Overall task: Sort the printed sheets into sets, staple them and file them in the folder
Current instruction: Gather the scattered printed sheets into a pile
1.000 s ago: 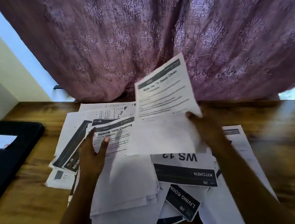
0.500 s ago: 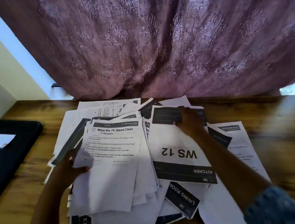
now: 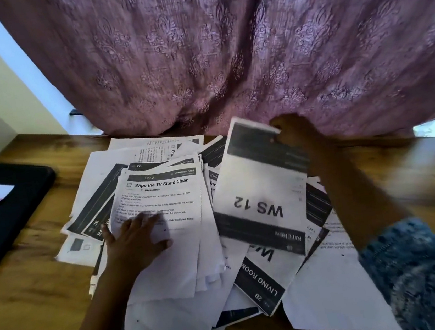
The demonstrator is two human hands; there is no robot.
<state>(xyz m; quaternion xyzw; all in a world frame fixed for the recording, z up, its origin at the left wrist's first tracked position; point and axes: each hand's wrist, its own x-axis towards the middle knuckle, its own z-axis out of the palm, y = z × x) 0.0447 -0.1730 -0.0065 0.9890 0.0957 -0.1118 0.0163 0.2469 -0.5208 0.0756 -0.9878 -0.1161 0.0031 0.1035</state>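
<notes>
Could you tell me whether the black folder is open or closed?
Closed: the black folder lies flat, its labelled cover facing up, with no inside pages showing.

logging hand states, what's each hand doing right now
Left hand: open, flat on the TV Stand sheet.
Right hand: gripping the WS 12 sheet by its far edge.

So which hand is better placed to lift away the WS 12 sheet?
The right hand: it pinches the far edge of the WS 12 sheet, which is raised off the pile. The left hand lies flat on the TV stand sheet.
</notes>
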